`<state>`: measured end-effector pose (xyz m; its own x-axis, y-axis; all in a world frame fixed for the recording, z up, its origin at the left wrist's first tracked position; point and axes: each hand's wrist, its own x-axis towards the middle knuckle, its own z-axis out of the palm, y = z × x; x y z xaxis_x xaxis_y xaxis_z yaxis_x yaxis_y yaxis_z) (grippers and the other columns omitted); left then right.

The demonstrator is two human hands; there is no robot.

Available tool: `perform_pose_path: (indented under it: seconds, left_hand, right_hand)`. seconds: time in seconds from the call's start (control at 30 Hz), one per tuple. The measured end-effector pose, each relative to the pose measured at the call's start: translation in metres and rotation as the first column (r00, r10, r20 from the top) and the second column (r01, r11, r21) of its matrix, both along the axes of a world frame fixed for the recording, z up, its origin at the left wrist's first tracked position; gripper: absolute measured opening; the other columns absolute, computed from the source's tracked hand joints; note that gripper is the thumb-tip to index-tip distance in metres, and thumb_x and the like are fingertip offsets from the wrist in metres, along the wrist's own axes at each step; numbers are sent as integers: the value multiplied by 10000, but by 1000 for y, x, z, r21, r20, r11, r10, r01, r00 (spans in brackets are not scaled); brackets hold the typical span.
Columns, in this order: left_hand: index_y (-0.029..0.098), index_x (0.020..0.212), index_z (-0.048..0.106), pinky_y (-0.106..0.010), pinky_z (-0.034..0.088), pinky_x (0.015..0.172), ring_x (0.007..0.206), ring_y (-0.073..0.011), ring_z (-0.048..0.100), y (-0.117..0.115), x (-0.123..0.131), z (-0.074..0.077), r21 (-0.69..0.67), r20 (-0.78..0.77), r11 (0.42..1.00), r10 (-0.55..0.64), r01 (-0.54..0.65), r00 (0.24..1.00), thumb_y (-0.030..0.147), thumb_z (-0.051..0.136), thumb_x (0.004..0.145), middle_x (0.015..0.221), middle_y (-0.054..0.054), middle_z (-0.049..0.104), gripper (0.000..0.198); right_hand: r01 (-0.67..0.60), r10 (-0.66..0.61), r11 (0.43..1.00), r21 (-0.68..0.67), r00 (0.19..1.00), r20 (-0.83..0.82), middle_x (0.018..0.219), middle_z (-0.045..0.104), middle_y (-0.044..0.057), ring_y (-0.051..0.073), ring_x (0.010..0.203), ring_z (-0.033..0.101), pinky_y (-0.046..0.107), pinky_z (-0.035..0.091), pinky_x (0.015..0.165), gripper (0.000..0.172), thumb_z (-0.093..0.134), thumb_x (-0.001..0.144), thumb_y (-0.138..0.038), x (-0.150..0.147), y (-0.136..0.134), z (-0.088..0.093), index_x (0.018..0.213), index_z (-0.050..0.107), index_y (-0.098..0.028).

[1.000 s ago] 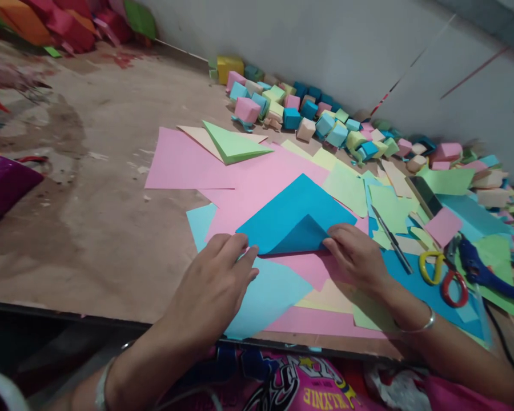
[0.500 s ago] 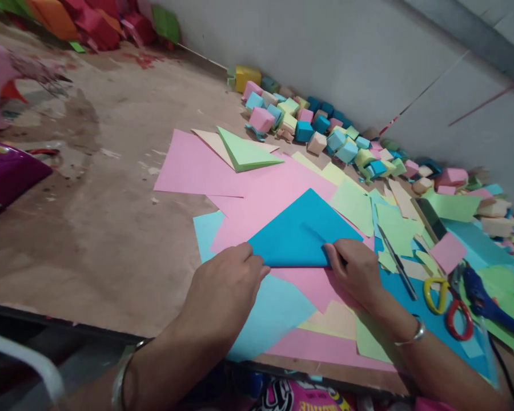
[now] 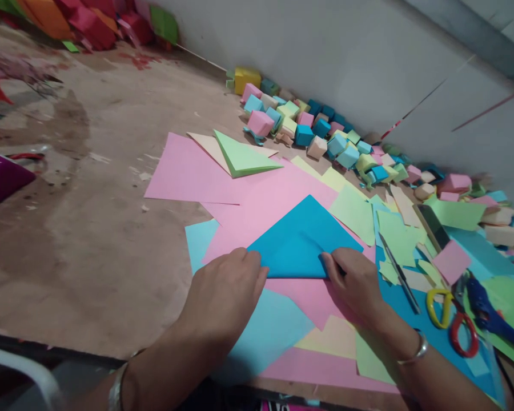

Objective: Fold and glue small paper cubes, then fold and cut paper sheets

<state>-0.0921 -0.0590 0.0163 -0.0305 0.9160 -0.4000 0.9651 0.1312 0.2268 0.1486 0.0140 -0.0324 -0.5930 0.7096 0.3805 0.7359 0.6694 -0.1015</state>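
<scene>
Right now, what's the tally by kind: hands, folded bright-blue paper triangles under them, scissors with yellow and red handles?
Left hand and right hand: 2
Folded bright-blue paper triangle: 1
Scissors with yellow and red handles: 1
Total: 4

text: none legible | pink item [image 3: 297,407], bottom edge: white lettering [image 3: 276,406] cut off

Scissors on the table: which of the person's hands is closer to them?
Right. The right hand is on the right part of the folded blue paper, left of the scissors; the left hand is at the paper's left corner, farther away.
</scene>
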Motion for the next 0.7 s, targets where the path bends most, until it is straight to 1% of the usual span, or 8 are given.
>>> perform_pose_path:
  seconds: [0.1,0.27,0.43,0.57,0.7]
  left_hand:
    - [203,874,591,-311,246,551,760,-230,625,1,0,-1,-16,3,1000,2,-2,1000,314,365,997,831,-42,618,281]
    - [209,895,592,-311,257,558,737,-219,606,5,-1,0,-69,21,998,5,-4,1000,293,347,992,820,-36,599,276]
    - [210,909,590,-312,277,569,777,-219,606,5,-1,0,-87,25,996,2,0,1000,307,343,996,853,-40,601,280]
    - [208,896,591,-309,272,559,773,-209,602,3,-2,-2,-76,16,997,-5,7,1000,313,354,995,855,-38,599,278]
    - [203,876,592,-300,249,537,749,-193,597,2,-2,-3,-34,1,999,-29,29,1000,301,360,995,824,-37,595,278]
  right_hand:
    - [10,-10,1000,-19,1000,8,593,346,-24,144,575,344,326,220,582,388,501,986,-261,0,0,-1,640,329,-224]
    - [14,-13,999,-34,1000,20,601,340,-23,148,586,331,329,216,588,391,495,988,-263,-1,-1,0,647,307,-227]
    - [2,-1,1000,-30,1000,25,597,327,-27,146,580,318,327,211,585,399,505,984,-260,-1,0,0,643,299,-227]
    - [0,1,1000,-16,999,44,592,330,-28,144,575,315,325,208,581,404,515,980,-265,-1,0,0,637,304,-225]
    - [9,-8,1000,-21,998,62,589,334,-26,145,574,316,326,205,576,409,510,982,-278,-2,1,1,632,306,-227]
